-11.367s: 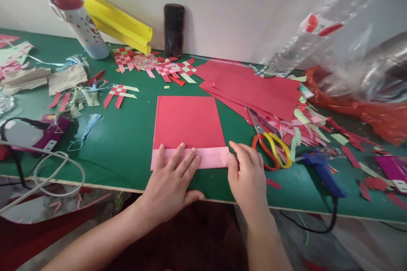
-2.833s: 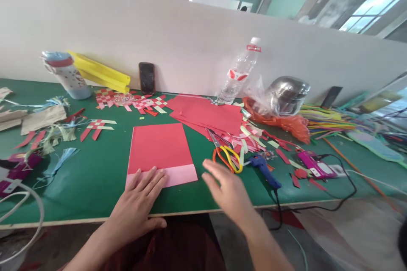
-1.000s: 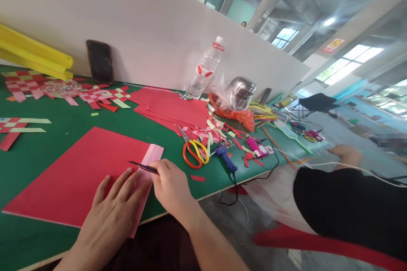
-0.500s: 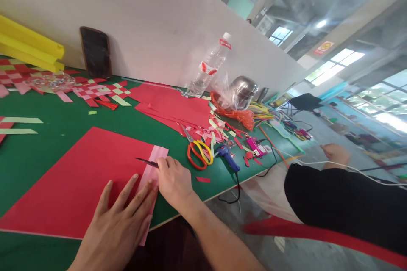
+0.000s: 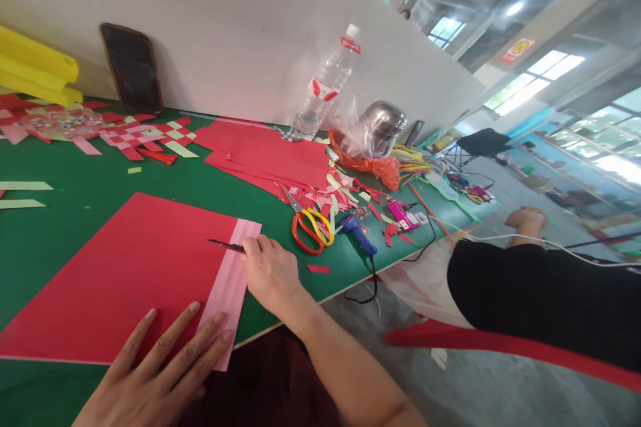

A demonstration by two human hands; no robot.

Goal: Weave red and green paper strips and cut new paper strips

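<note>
A large sheet of red paper (image 5: 140, 267) lies on the green table. Along its right side runs a pink paper strip (image 5: 223, 303) with lengthwise lines. My left hand (image 5: 160, 370) rests flat with fingers spread, across the red sheet and the lower part of the strip. Near the strip's upper end, my right hand (image 5: 273, 273) is closed around a slim black pointed tool (image 5: 225, 245), whose tip points left over the red paper. Its exact kind is unclear, since my fingers cover the rear end.
Beyond the sheet lie scissors (image 5: 311, 227), a blue glue gun (image 5: 359, 235), paper scraps and stacked red paper (image 5: 275, 153). A water bottle (image 5: 323, 90) and a phone (image 5: 131, 70) stand by the partition. Another person's black-clothed arm (image 5: 531, 300) is at right.
My left hand has slid down and left along the paper, uncovering more of the pink strip. The right hand keeps hold of the black tool near the strip's top. The view has shifted slightly.
</note>
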